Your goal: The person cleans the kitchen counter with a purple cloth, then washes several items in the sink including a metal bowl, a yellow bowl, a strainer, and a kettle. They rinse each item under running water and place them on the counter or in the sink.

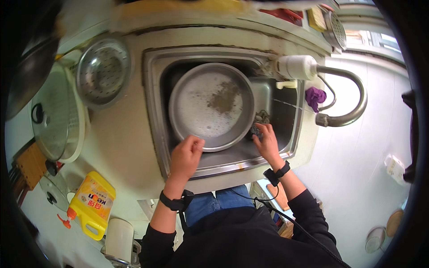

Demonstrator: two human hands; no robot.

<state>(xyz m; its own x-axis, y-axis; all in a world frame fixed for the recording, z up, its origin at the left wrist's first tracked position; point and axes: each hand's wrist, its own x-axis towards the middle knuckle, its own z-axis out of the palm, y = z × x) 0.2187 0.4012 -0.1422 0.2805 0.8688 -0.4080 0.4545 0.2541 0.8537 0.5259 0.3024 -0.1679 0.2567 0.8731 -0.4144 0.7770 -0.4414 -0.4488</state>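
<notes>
A large round metal basin rests in the stainless steel sink, with a brownish residue patch on its inner bottom. My left hand grips the basin's near rim, thumb towards the inside. Beside the basin's right side, my right hand has its fingers on a dark, mesh-like scrubber; whether they close firmly on it is hard to tell. A greyish cloth or scrubber lies just beyond. From the curved faucet a thin stream of water runs into the sink.
A metal colander stands on the counter left of the sink. Further left are a glass lid, a yellow detergent bottle with a red pump and a wooden knife block. A purple cloth hangs near the faucet.
</notes>
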